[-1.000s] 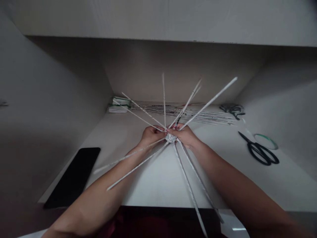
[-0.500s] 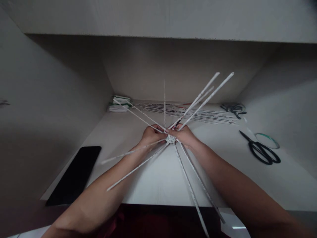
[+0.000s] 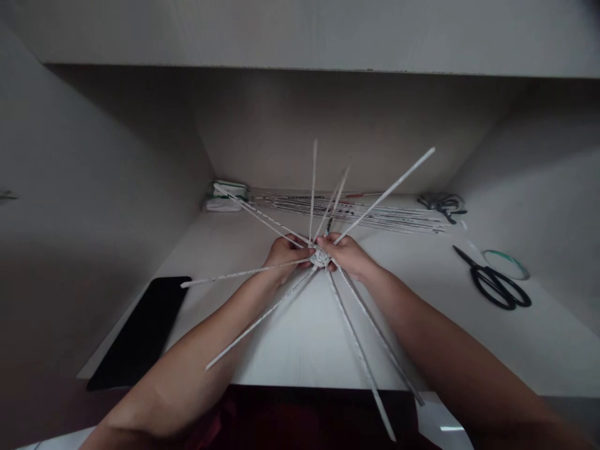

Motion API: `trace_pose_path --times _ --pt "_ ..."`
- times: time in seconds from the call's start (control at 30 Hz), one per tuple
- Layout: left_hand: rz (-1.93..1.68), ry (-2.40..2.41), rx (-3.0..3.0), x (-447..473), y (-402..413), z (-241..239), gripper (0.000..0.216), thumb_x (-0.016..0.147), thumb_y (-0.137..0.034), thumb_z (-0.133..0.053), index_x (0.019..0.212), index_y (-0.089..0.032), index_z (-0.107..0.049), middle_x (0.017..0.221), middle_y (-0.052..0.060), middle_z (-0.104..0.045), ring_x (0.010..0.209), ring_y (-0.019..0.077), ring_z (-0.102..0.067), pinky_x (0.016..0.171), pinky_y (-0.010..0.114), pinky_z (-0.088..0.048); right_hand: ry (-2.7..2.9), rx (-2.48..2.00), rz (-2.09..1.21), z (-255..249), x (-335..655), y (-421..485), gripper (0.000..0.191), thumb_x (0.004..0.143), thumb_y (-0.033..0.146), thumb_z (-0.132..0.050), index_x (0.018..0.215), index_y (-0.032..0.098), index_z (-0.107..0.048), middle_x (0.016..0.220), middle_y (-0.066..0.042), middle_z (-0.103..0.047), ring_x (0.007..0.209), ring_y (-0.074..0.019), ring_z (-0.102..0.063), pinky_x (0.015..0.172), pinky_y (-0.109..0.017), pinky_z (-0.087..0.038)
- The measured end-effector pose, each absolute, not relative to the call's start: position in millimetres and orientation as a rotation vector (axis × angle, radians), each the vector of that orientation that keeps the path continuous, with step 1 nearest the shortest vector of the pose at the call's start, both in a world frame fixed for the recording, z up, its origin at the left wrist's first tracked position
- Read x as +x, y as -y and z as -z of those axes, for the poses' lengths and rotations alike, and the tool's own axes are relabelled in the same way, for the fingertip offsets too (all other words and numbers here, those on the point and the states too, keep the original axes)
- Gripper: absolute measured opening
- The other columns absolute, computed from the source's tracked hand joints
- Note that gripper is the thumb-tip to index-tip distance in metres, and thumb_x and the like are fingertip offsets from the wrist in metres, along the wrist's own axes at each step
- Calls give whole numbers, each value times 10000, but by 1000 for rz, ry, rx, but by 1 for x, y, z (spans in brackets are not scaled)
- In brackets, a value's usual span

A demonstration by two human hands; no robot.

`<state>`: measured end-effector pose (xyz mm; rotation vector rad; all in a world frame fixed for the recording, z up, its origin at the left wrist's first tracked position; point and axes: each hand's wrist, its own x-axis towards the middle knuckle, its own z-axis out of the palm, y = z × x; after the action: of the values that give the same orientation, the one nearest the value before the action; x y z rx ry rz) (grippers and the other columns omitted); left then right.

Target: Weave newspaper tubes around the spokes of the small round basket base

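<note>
Between my hands is a small round woven paper base, with several long rolled paper sticks fanning out from it in all directions. My left hand pinches its left edge, thumb on top. On the right edge, my right hand is closed, its thumb on the weave near the sticks that point away from me. One long paper stick slants up and right past my right hand. A darker printed strip shows just behind the right fingers. The fingertips under the base are mostly hidden.
Behind the hands lies a row of loose paper sticks. Black scissors and a green-edged tape roll are at right, dark cord-like items behind. A black flat slab and a folded white cloth are at left.
Two sticks that leaned right beside the long slanting one now stand nearer the middle, pointing away. The base has shifted slightly left, and the left sticks have swung a little. Both hands keep their hold.
</note>
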<state>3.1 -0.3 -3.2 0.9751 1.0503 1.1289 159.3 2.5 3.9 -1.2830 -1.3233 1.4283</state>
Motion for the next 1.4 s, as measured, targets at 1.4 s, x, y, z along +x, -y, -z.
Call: trace_pose_path --times 1.4 --pt "-1034 -950 899 -3 -3 2 299 524 -196 -839 780 -117 -705 682 29 -683 549 101 -595 491 192 -469 1315 -1301 -1868 -19 179 -5 458 871 582 -522 830 143 -648 636 -75 -701 486 -152 -652 315 -163 -378"
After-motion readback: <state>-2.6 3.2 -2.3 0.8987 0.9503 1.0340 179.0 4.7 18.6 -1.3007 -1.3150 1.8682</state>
